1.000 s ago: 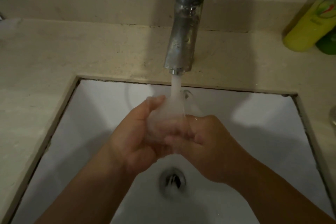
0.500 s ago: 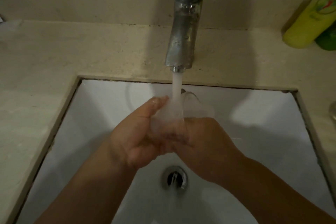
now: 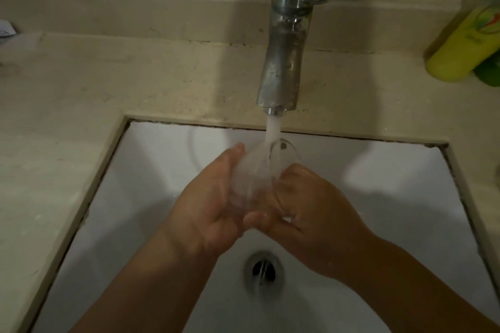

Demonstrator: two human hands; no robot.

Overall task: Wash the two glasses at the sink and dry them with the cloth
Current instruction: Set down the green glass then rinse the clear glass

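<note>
Both the left hand (image 3: 208,205) and right hand (image 3: 311,213) clasp a clear glass (image 3: 257,170) between them under the faucet (image 3: 286,43) stream.

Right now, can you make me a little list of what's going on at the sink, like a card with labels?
place: white sink set in a beige counter
tap: chrome tap, running
water: stream falls onto the glass
glass: clear glass, tilted, held over the basin
left hand: left hand grips the glass
right hand: right hand grips the glass
drain: drain, open, below the hands
extras: yellow bottle at back right
cloth: not in view
</note>
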